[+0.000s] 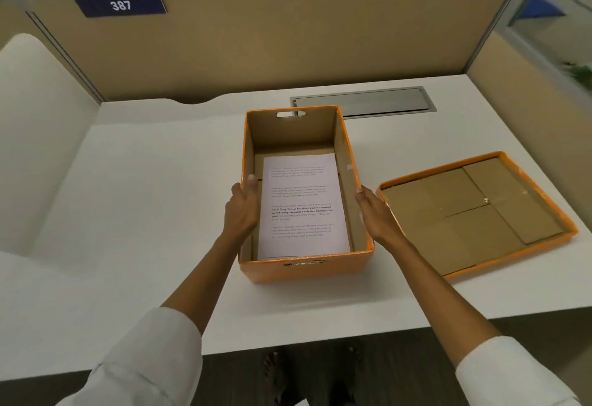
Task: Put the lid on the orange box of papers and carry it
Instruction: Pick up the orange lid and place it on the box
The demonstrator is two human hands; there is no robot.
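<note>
left hand (241,210) flat against left wall of open orange cardboard box (306,269), mid white tabletop (144,181), fingers over the rim; printed sheets (302,205) inside. right hand (378,213) presses right wall, likely steadying. orange lid (477,213) upturned just right, not yet fitted.
</note>
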